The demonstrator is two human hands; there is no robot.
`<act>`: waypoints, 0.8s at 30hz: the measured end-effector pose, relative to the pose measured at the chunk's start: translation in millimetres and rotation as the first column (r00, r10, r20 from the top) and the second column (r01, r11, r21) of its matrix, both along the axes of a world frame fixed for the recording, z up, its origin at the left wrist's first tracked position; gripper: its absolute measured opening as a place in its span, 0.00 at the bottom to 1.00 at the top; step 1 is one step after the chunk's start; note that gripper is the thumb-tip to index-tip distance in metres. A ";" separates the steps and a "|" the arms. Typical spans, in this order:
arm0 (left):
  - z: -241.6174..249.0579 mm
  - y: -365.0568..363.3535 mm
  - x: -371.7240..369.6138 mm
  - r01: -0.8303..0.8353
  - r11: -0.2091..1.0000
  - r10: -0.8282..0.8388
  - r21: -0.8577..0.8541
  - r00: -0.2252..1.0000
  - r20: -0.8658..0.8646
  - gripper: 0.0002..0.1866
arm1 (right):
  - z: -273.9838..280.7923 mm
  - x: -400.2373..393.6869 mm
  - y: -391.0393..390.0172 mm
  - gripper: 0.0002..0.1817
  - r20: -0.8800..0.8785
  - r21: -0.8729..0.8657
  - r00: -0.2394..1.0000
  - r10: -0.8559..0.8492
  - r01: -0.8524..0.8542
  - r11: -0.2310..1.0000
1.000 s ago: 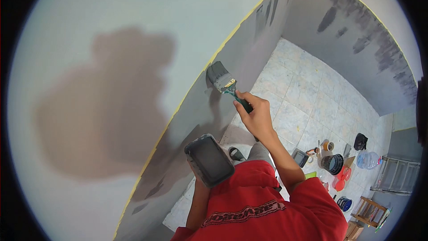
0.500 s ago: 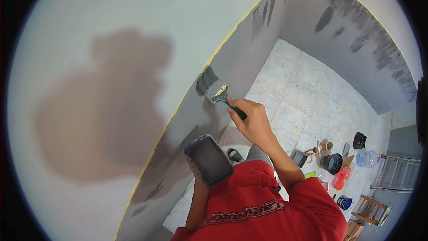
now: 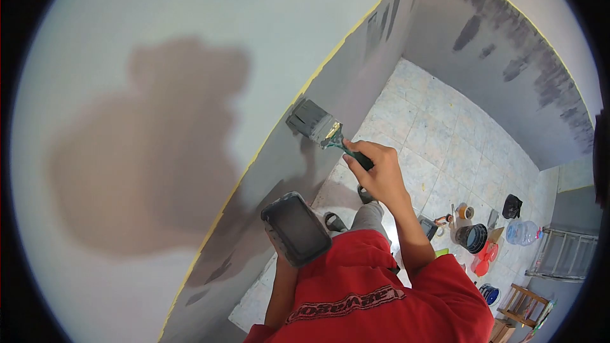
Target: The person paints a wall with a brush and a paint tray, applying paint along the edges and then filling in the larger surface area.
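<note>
My right hand [image 3: 381, 170] is closed round the dark green handle of a wide paintbrush [image 3: 325, 129]. Grey paint coats its bristles, which lie on the grey lower wall [image 3: 346, 92] near the yellow tape [image 3: 306, 82]. Lower down, a dark rectangular paint tray [image 3: 296, 228] with grey smears on its rim is held up at my left side. My left hand [image 3: 274, 241] supports it from behind, with most of the fingers hidden by the tray. Fresh dark grey strokes show on the wall beside the tray.
Tiled floor [image 3: 438, 133] lies right of the wall. On it stand a black bucket [image 3: 471, 237], red containers [image 3: 485, 259], a roll of tape [image 3: 466, 212], a black bag [image 3: 512, 206] and a clear water jug [image 3: 522, 232]. A ladder [image 3: 562, 253] and wooden stool [image 3: 525, 305] are farther right.
My right hand and the paintbrush have shifted right and slightly down, with the bristles a little farther from the tape. The tray has barely moved.
</note>
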State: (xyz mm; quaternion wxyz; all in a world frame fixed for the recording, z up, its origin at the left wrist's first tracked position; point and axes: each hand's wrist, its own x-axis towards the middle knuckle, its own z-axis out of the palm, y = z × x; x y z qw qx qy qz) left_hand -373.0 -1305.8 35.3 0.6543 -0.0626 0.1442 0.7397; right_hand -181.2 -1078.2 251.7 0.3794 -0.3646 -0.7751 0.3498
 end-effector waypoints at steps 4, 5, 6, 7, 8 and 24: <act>15.0 5.6 3.9 -0.012 0.999 0.013 0.044 1.000 -0.022 0.39 | -2.1 -5.7 6.2 0.11 0.011 0.046 1.000 0.030 -0.030 0.998; 27.2 9.9 6.5 -0.025 0.995 0.032 0.098 0.997 -0.064 0.39 | -4.1 -6.8 7.6 0.11 0.004 0.061 0.999 0.041 -0.041 0.997; 13.0 5.5 3.5 -0.014 0.999 0.016 0.050 1.000 -0.024 0.39 | -3.8 -6.3 8.4 0.12 0.000 0.053 0.999 0.041 -0.041 0.998; 5.7 3.4 2.2 -0.010 1.000 0.010 0.029 1.000 -0.018 0.38 | -3.5 -5.5 9.8 0.12 -0.003 0.047 0.999 0.042 -0.042 0.998; 4.7 2.4 1.7 -0.007 1.000 0.007 0.019 1.000 -0.017 0.38 | -3.0 -5.0 11.1 0.12 -0.007 0.040 0.999 0.045 -0.045 0.998; -2.3 -1.2 -6.8 -0.017 1.000 0.016 -0.023 0.999 -0.043 0.37 | -13.1 -5.7 45.1 0.13 -0.037 -0.162 0.999 0.013 -0.019 0.987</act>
